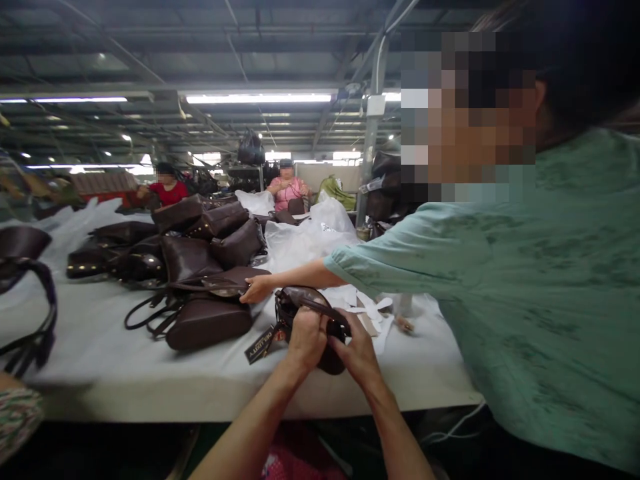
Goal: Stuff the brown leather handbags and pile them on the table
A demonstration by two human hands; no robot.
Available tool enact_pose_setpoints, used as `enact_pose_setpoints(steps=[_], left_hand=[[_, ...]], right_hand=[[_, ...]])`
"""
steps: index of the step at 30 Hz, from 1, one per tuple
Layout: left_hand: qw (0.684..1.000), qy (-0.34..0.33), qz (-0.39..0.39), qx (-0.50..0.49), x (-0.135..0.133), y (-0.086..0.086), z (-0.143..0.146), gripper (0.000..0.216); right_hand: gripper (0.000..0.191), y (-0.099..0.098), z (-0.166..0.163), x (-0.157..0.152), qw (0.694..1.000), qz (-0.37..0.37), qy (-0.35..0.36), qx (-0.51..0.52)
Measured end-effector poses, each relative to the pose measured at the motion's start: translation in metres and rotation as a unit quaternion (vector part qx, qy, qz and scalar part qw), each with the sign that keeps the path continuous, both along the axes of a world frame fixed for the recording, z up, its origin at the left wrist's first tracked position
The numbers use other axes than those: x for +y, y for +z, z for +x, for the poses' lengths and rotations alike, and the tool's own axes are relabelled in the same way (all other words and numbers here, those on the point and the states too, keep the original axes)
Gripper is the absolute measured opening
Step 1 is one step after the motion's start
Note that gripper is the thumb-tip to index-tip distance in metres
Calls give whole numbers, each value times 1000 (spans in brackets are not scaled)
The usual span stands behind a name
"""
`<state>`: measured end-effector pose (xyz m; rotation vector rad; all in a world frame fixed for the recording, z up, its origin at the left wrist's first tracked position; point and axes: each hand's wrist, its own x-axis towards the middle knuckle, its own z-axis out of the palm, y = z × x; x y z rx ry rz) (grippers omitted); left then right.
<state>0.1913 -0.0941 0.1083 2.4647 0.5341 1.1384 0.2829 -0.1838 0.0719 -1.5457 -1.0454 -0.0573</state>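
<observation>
A: Where's the handbag (334,363)?

B: Near side of the worktop (107,337), right in front of the person, with both hands on it.

A: How do they grip?

B: The left hand (306,337) is curled, knuckles up, at the bag's top. Its fingertips are hidden, so I can't tell what it pinches. The right hand (361,347) closes around the right side, thumb toward the near side.

A: What makes for good handling here?

B: I'd let the right hand steady the body while the left does the fine work, and press lightly, since the leather-like skin probably creases easily. The handle (334,312) arches over the top, so it's best held off the fingers.

A: And the hang tag (261,345)?

B: It sticks out to the left; I'd leave it flat, clear of the wrist.

A: Anything crowding them?

B: A co-worker's hand (257,289) reaches across just beyond, at the brown bags (210,325) on the left. Small, close movements suit that space.
</observation>
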Motion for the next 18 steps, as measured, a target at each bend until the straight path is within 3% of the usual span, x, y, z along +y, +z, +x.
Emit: enact_pose_setpoints(steps=[3, 7, 9, 13, 18], left_hand=[[995, 24, 91, 23, -1, -2, -2, 21], [983, 108, 149, 23, 4, -5, -3, 23], [981, 137, 139, 17, 8, -4, -2, 21], [987, 120, 111, 2, 13, 0, -5, 18], [987, 158, 3, -14, 31, 14, -21, 17]], right_hand=[[14, 0, 0, 8, 1000, -8, -18, -22], [12, -7, 2, 7, 998, -25, -36, -33], [14, -9, 2, 5, 998, -32, -41, -20], [12, -7, 0, 0, 998, -30, -55, -9], [10, -7, 9, -12, 998, -30, -53, -11]])
